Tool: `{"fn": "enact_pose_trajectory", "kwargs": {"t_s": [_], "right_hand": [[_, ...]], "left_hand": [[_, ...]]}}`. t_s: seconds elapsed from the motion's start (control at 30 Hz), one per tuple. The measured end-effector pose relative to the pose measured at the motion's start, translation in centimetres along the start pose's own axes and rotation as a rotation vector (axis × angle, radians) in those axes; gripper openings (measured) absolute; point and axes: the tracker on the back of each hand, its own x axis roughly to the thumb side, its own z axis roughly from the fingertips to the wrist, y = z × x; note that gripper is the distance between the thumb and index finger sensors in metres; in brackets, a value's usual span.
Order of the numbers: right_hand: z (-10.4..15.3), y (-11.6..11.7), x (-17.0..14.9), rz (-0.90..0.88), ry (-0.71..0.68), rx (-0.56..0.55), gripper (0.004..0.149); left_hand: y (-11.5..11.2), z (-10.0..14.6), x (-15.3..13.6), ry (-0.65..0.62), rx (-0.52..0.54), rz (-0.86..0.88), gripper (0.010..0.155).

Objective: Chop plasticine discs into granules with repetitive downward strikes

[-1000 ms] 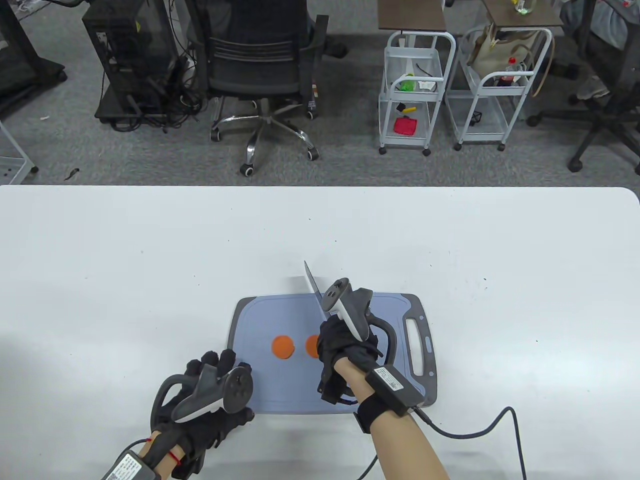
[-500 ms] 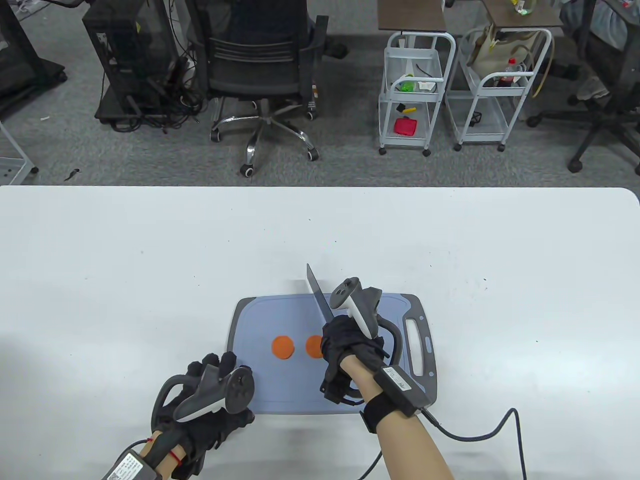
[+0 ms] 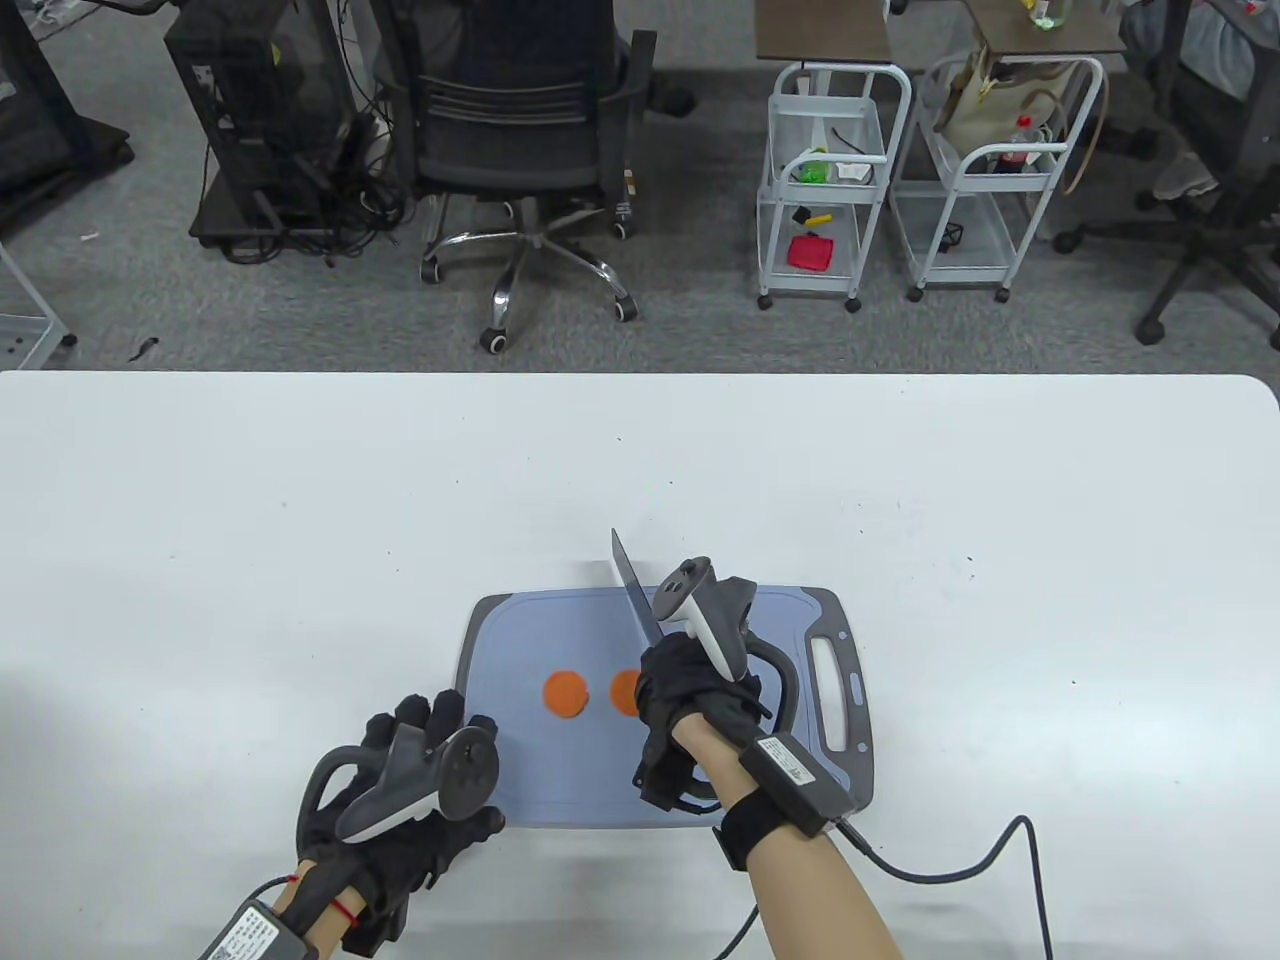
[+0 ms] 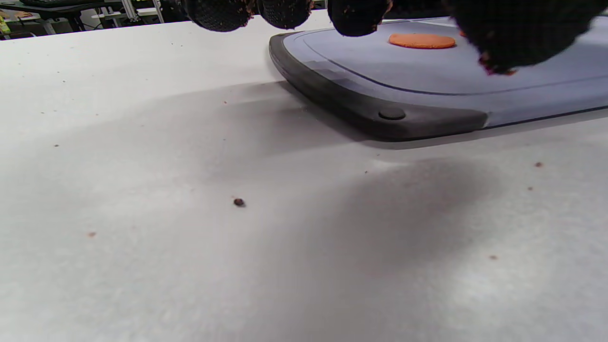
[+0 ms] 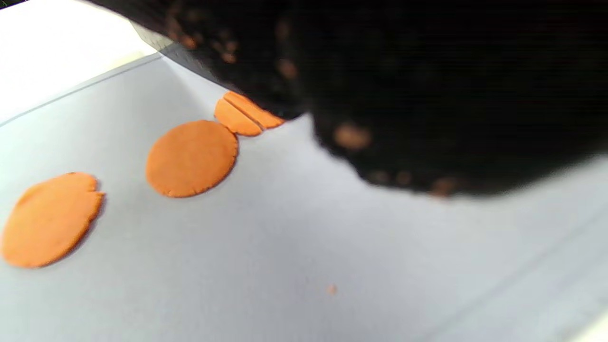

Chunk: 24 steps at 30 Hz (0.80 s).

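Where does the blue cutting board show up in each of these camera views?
Table view: cutting board lies bottom centre, between both hands.
Left wrist view: upper right, its dark corner nearest the camera.
Right wrist view: fills most of the frame under the discs.
Shared landmark: the whole orange disc.

The setting is an office or lab workspace. Grey carpet lies beyond the far edge of a white table (image 3: 300,500), with an office chair (image 3: 520,130), a computer tower (image 3: 260,110) with tangled cables, and two white wheeled carts (image 3: 825,180).
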Motion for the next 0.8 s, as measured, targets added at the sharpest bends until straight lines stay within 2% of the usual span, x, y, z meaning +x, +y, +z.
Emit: {"fn": "enact_pose_trajectory", "kwargs": {"t_s": [0.1,0.17,0.27,0.4,0.47,0.57,0.6,0.63,0.67,0.8], "right_hand": [[0.0,2.1,-0.6,-0.055,-0.014,-0.051,0.055],[-0.1,3.5,-0.3,-0.115,-0.067,-0.238,0.056],[-0.8,2.8,1.2,-0.039,-0.044,-0.212,0.055],[-0.8,0.6,1.5,-0.011,-0.007,-0.051,0.055],[-0.2,0.2,1.1,-0.003,0.003,-0.014,0.055],[-0.3,1.7,0.1,-0.095,-0.005,-0.012,0.056],[-0.5,3.0,-0.1,-0.101,-0.027,-0.076,0.056],[-0.5,3.3,-0.1,-0.13,-0.06,-0.176,0.056],[-0.9,3.3,0.1,-0.139,-0.059,-0.185,0.056],[-1.6,1.3,1.0,-0.083,-0.027,-0.066,0.056]], "left_hand": [[0.0,0.0,0.1,-0.001,-0.001,-0.009,0.089],[0.0,-0.1,0.2,-0.003,-0.011,-0.013,0.089],[-0.1,-0.2,0.3,-0.005,-0.008,-0.013,0.089],[0.0,0.2,0.2,-0.012,0.004,-0.005,0.089],[0.1,0.2,0.2,-0.011,0.003,-0.004,0.089],[0.0,0.0,0.2,-0.005,-0.005,-0.013,0.089],[-0.1,0.0,0.3,-0.007,-0.012,-0.017,0.089],[-0.2,-0.1,0.4,-0.008,-0.018,-0.021,0.089],[-0.2,-0.1,0.4,-0.01,-0.02,-0.023,0.088],[-0.3,0.0,0.5,-0.01,-0.032,-0.02,0.089]]}}
